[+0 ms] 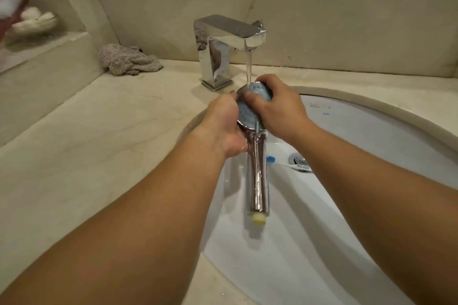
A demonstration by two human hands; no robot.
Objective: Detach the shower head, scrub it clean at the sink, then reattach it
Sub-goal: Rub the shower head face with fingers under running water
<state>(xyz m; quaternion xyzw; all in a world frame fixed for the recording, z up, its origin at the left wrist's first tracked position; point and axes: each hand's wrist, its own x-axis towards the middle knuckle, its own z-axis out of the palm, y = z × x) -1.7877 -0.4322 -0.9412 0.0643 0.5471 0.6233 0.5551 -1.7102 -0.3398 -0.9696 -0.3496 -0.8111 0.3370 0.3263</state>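
Observation:
A chrome shower head (257,168) is held over the white sink (359,131), its round blue-grey face up under the water running from the chrome faucet (223,39). Its handle points toward me and ends in a yellowish threaded tip. My left hand (223,124) grips the head from the left side, at the neck. My right hand (277,109) curls over the face from the right, thumb pressed on the nozzles. A toothbrush with blue bristles (271,159) lies in the basin near the drain (301,161).
A crumpled grey-pink cloth (128,59) lies on the beige stone counter (86,143) left of the faucet. A ledge at far left holds a white shell-like object (34,23). The stone backsplash rises right behind the faucet.

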